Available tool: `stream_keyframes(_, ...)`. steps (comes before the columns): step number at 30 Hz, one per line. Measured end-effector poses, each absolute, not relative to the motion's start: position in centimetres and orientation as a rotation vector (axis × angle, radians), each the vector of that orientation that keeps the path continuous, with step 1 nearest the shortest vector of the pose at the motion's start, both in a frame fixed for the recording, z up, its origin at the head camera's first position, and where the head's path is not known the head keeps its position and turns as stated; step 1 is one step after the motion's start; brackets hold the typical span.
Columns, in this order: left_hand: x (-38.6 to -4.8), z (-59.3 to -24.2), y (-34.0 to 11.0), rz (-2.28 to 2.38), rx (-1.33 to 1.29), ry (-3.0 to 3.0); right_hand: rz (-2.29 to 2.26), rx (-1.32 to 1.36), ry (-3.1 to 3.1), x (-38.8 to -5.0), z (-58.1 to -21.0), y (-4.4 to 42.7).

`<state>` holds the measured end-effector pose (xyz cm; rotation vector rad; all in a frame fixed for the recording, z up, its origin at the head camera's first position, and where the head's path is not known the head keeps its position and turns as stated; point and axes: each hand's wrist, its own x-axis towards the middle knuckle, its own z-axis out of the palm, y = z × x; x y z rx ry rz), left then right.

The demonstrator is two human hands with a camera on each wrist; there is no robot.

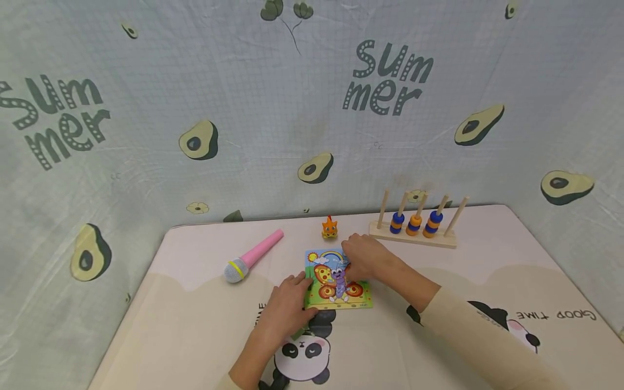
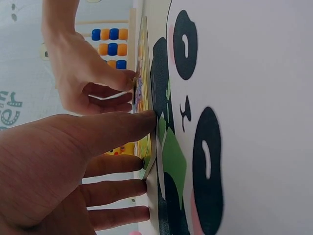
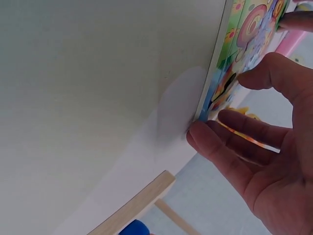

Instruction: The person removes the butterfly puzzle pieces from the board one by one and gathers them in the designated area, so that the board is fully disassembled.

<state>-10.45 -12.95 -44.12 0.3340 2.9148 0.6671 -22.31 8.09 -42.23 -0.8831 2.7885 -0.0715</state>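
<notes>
A picture puzzle [image 1: 322, 298] with a butterfly, sun and rainbow lies flat on the table. My left hand [image 1: 288, 304] is spread at its lower-left corner. In the left wrist view the thumb touches the near edge and straight fingers [image 2: 120, 191] reach the left side. My right hand [image 1: 363, 257] bends over the upper-right part and covers that wing. The right wrist view has its thumb on a dark-edged wing piece [image 3: 226, 87], with the other fingers [image 3: 208, 139] curled at the board's corner. Fingers partly hide the pinched piece.
Behind the puzzle stands a small orange toy figure [image 1: 330, 228]. A pink toy microphone [image 1: 258, 252] lies at the left. At the back right is a wooden peg rack [image 1: 414, 236] with blue and orange rings. A patterned cloth [image 1: 273, 179] hangs along the back.
</notes>
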Motion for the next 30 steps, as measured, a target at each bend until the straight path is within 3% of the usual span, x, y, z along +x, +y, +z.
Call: stream_keyframes(30, -10.5, -44.0, -12.8, 0.633, 0.319, 2.915, -0.419, -1.090, 2.789, -22.3, -43.5, 10.8)
